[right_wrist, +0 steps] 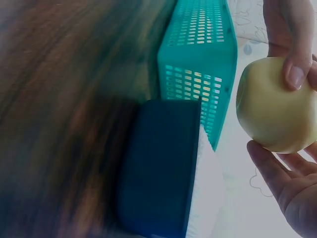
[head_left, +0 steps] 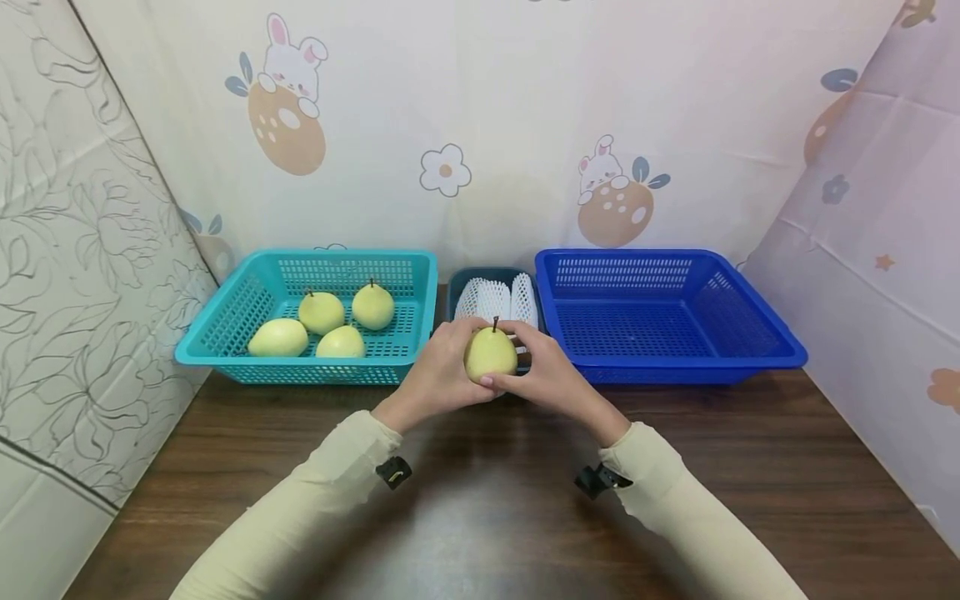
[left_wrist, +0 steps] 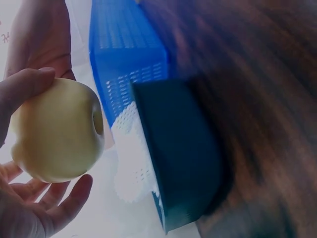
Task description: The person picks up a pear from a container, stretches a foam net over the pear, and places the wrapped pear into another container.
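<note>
Both hands hold one yellow-green pear [head_left: 491, 357] between them, stem up, in front of the small dark bin [head_left: 461, 277]. My left hand [head_left: 441, 367] grips its left side and my right hand [head_left: 553, 373] its right side, with thumbs at the front. In the left wrist view the pear [left_wrist: 62, 131] shows its hollow end, with left fingers [left_wrist: 69, 203] curled beneath it. From the right wrist, right fingers [right_wrist: 270, 166] show at the pear's lower side. White foam net sleeves [head_left: 493, 300] stand in the dark bin behind the hands.
At the left, a teal basket [head_left: 193, 354] contains several pears [head_left: 321, 313]. A blue basket [head_left: 675, 364] with a perforated floor stands at the right. All three containers rest on a dark wooden table [head_left: 480, 517], against a patterned cloth backdrop [head_left: 510, 108].
</note>
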